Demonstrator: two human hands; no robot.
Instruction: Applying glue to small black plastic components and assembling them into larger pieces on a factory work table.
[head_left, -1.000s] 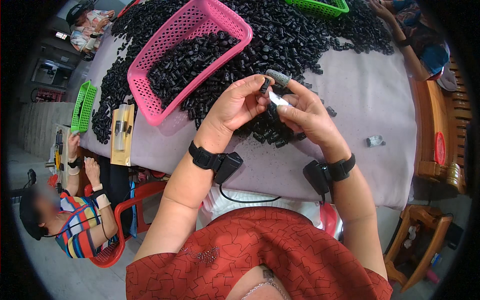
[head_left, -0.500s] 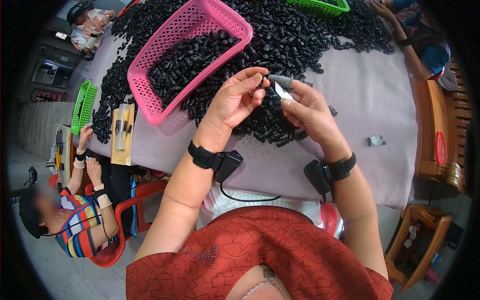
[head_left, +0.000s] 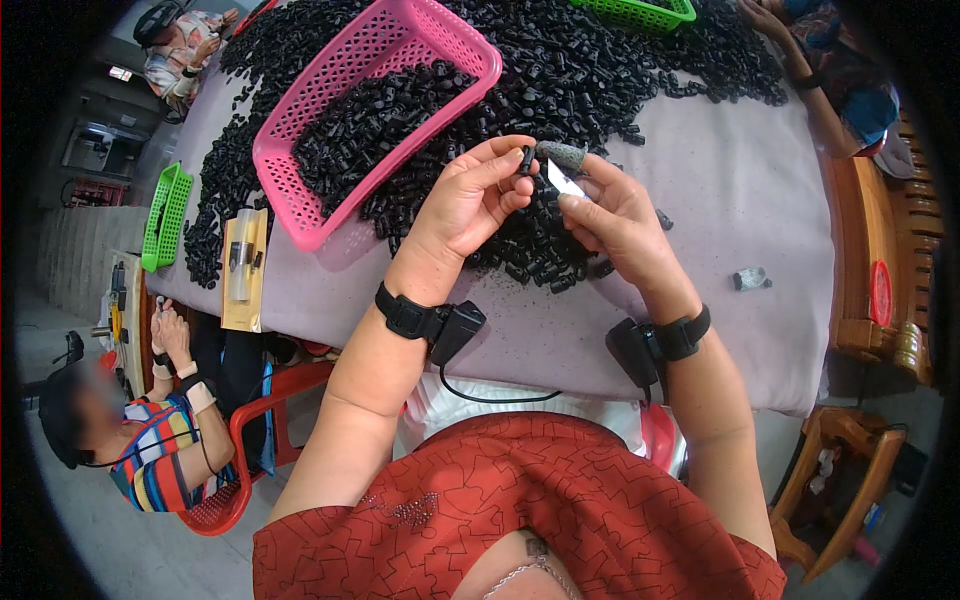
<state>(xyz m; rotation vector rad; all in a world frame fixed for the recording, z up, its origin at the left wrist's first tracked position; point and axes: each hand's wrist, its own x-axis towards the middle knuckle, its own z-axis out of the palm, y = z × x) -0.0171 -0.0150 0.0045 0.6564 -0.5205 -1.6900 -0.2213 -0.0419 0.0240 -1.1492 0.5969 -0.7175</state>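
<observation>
Between the thumb and fingers of my left hand point(head_left: 470, 200), a small black plastic part point(head_left: 527, 161) is pinched upright. My right hand point(head_left: 620, 210) grips a small pale knife blade point(head_left: 564, 182), its tip pointing up toward the part with a slight gap. A speckled grey finger cot point(head_left: 562, 154) covers my right index finger; its end is close to the black part. Below and behind both hands spreads a large heap of similar black parts point(head_left: 570, 90). The knife's handle is hidden in my right palm.
A pink basket point(head_left: 300, 225) with black parts stands tilted at left. Green baskets point(head_left: 168, 215) point(head_left: 680, 14) sit at left and far edge. A clear tube point(head_left: 242, 255) lies on a yellow card. A grey-wrapped piece point(head_left: 750, 279) rests at right. Co-workers sit around the cloth-covered table point(head_left: 740, 200).
In my left fingers the black part has turned and shows more of its length. The blade has tilted slightly. At left, the co-worker's hands have come together lower down.
</observation>
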